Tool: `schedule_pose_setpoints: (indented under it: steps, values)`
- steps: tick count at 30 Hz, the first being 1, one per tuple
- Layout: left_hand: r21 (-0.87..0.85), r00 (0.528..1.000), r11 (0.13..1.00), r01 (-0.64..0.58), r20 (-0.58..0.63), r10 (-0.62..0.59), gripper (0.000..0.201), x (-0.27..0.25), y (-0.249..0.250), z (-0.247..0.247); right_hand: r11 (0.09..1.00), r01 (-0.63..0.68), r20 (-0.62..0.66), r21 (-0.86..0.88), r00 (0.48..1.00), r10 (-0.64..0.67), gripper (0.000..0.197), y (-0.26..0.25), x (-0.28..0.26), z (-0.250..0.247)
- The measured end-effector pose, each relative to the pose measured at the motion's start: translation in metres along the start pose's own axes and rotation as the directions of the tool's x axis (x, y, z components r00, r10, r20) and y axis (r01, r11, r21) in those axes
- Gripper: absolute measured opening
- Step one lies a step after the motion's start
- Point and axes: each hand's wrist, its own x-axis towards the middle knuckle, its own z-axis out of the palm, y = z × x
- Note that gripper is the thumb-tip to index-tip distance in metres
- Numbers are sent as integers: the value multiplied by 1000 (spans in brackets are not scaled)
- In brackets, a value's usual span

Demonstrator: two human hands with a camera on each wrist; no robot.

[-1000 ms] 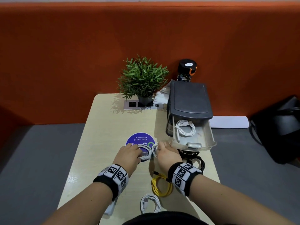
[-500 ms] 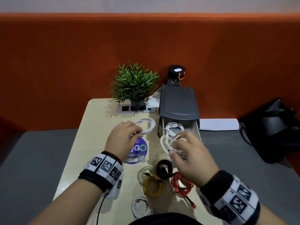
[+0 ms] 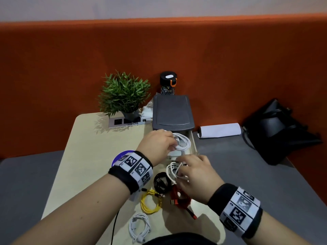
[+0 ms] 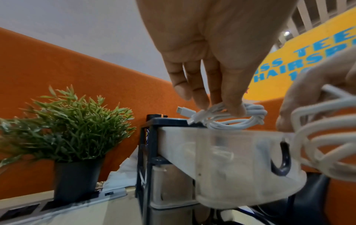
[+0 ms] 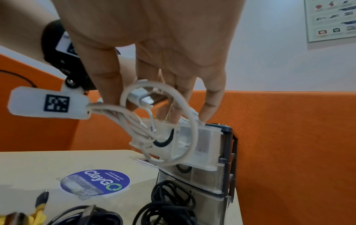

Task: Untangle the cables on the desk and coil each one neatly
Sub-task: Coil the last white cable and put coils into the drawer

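Observation:
My left hand (image 3: pixel 159 144) pinches a coiled white cable (image 4: pixel 229 118) between thumb and fingers, just over the open translucent drawer (image 4: pixel 231 153). My right hand (image 3: pixel 189 168) holds a second white cable (image 5: pixel 159 121) in loose loops, its plug inside the loop, and its fingertips (image 5: pixel 207 115) touch the drawer's front rim (image 5: pixel 198 146). On the desk near me lie a black coil (image 3: pixel 161 182), a red cable (image 3: pixel 178 200), a yellow coil (image 3: pixel 150 203) and a white coil (image 3: pixel 139 227).
The grey drawer unit (image 3: pixel 172 112) stands at the desk's far right. A potted plant (image 3: pixel 123 94), a power strip (image 3: pixel 116 122) and a black bottle (image 3: pixel 168 83) stand at the back. A purple sticker (image 5: pixel 94 182) marks the desk; a black bag (image 3: pixel 279 131) lies to the right.
My left hand has carried its white coil from above the sticker rightward to over the drawer. My right hand, still holding its white cable, has come to the drawer's front.

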Motion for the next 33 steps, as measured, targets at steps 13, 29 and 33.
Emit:
schedule_pose_setpoints:
  steps: [13, 29, 33]
  values:
    - [148, 967, 970, 191, 140, -212, 17, 26, 0, 19, 994, 31, 52, 103, 998, -36, 29, 5, -6, 8]
    - [-222, 951, 933, 284, -56, -303, 17, -8, -5, -8, 815, -132, -24, 564, 984, 176, 14, 14, 7, -7]
    - [-548, 870, 738, 393, -39, -492, 18, -40, 4, -27, 663, -152, -65, 733, 954, 291, 11, 7, 18, -16]
